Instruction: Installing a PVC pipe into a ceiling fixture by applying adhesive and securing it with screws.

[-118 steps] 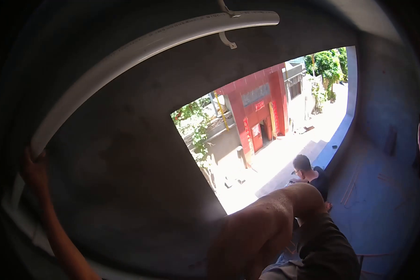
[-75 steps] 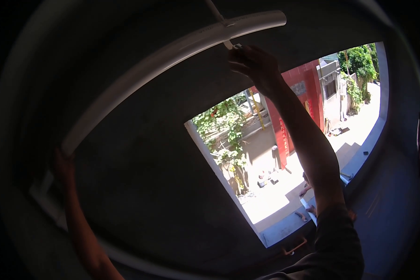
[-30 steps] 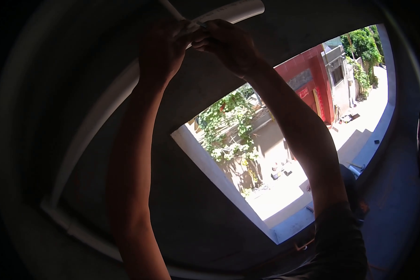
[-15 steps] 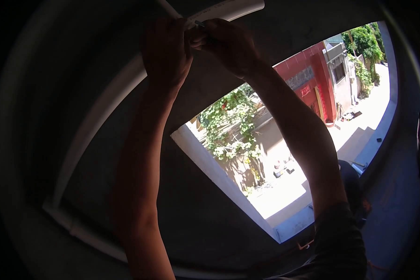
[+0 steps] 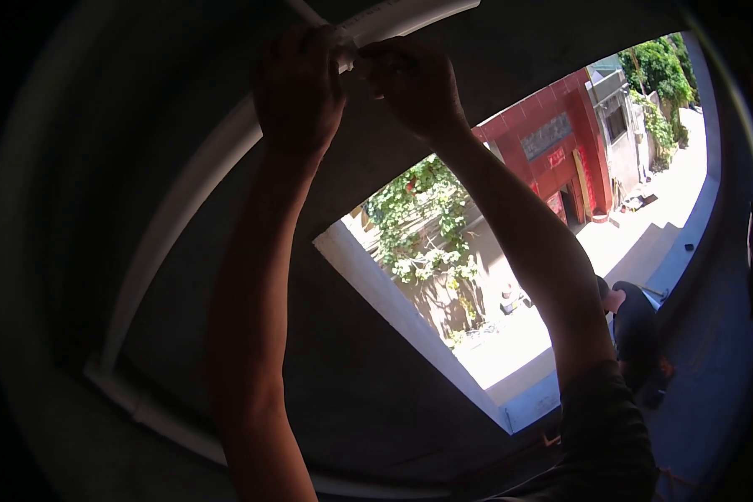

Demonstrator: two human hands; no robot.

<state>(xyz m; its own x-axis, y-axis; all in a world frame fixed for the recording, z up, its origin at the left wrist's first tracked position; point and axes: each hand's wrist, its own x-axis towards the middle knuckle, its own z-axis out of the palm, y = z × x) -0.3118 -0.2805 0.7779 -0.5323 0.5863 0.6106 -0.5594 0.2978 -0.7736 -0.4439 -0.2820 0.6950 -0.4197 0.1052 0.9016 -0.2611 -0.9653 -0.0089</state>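
Both arms reach up to a thick white pipe [image 5: 406, 17] that curves along the upper part of the head view. A thinner pale pipe [image 5: 307, 11] meets it at a whitish fitting [image 5: 343, 52]. Seen from the back in deep shadow, my left hand [image 5: 299, 96] is closed around the pipe beside this fitting. Just right of the fitting is my right hand [image 5: 417, 88], its fingers bent and bunched together, the fingertips close to the fitting. Whatever they pinch is too dark to make out.
A dark wall surrounds a bright window opening [image 5: 410, 326] with a sill. Low at the right, a person in dark clothes [image 5: 636, 326] bends beside it. More white pipe [image 5: 171, 431] runs along the lower left. Outside stand a red building [image 5: 552, 138] and leafy plants [image 5: 422, 222].
My right hand has drawn slightly right of the fitting, and the small thin greenish piece at its fingertips no longer shows. My left hand stays in place. The person at the right is more visible.
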